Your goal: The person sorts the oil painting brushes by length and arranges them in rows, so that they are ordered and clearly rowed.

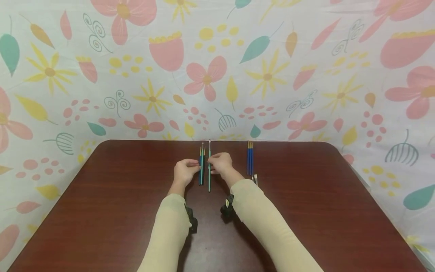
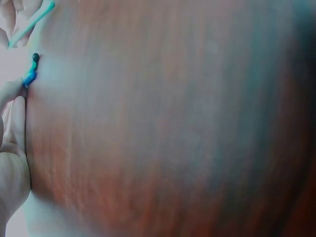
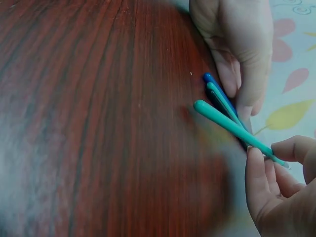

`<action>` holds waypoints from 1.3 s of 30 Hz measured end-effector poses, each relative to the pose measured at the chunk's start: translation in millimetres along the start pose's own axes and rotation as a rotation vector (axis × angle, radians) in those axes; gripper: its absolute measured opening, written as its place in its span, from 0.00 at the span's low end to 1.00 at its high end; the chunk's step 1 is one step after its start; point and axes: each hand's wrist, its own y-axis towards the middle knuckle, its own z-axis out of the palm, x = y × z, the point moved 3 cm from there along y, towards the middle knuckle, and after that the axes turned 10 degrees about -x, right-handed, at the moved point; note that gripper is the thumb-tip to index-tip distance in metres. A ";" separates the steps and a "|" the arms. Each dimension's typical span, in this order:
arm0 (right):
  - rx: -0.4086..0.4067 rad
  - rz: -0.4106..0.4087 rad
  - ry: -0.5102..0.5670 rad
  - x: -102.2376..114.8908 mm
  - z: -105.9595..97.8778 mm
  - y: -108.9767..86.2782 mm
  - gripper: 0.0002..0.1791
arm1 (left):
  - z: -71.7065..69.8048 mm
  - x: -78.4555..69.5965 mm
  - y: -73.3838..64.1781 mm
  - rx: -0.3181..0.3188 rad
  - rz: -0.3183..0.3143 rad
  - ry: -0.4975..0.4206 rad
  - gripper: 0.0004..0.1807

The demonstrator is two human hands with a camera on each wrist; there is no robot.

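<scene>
My right hand point(image 1: 222, 165) pinches a light teal paintbrush point(image 1: 209, 183) between thumb and fingers, its bristle end toward the wall. In the right wrist view its rounded handle end crosses in front of the other handles. Just left stands a close row of paintbrushes: a blue one point(image 3: 209, 79), a teal one point(image 3: 212, 87) and a dark one point(image 3: 212, 94). My left hand point(image 1: 185, 172) touches this row from the left, its extended fingertips against the blue brush. In the left wrist view, a fingertip meets the blue handle point(image 2: 29, 78).
Several blue paintbrushes point(image 1: 250, 162) lie side by side near the table's far edge, right of my hands. Short brushes point(image 1: 255, 178) show partly behind my right sleeve. The brown table point(image 1: 102, 204) meets a flower-printed cloth point(image 1: 207, 109) at the back.
</scene>
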 end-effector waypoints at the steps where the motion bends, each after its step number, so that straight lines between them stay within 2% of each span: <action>1: 0.008 -0.005 0.006 -0.1 -0.9 -0.4 0.16 | -0.2 -0.1 -0.2 0.002 0.000 -0.003 0.11; 18: 0.117 -0.050 0.040 1.5 -16.2 -9.6 0.25 | -0.3 2.4 -0.1 0.003 -0.003 0.001 0.11; 31: 0.141 -0.062 0.025 -3.3 -37.2 -10.8 0.23 | -0.5 1.4 0.7 0.002 0.004 0.011 0.12; 39: 0.140 -0.060 0.005 -6.1 -46.5 -13.8 0.18 | -1.6 1.4 0.0 0.011 -0.007 0.012 0.11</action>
